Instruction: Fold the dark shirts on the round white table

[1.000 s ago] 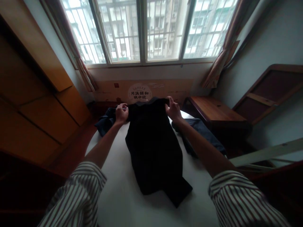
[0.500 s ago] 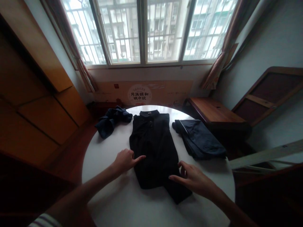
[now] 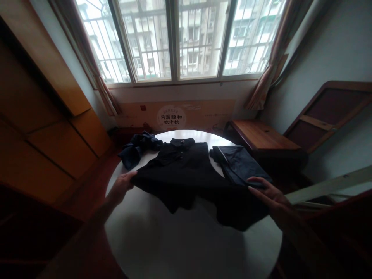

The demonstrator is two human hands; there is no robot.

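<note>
A black collared shirt (image 3: 186, 166) lies on the round white table (image 3: 174, 248), its buttoned collar toward the window. Its near part is stretched wide and lifted off the tabletop between my hands. My left hand (image 3: 123, 184) grips the shirt's left edge, fingers closed on the cloth. On the other side my right hand (image 3: 269, 193) pinches the right edge, in front of the folded dark trousers (image 3: 241, 161). The loose lower cloth hangs below the stretched line.
A crumpled dark garment (image 3: 139, 147) rests at the table's far left edge. Beyond the table on the right stands a low wooden cabinet (image 3: 261, 133). Orange-brown cupboards (image 3: 61, 143) line the left, and a barred window (image 3: 174, 42) faces me.
Both hands have taken hold of the black shirt and moved apart. The shirt's near part has been raised and spread wide, away from the table's front.
</note>
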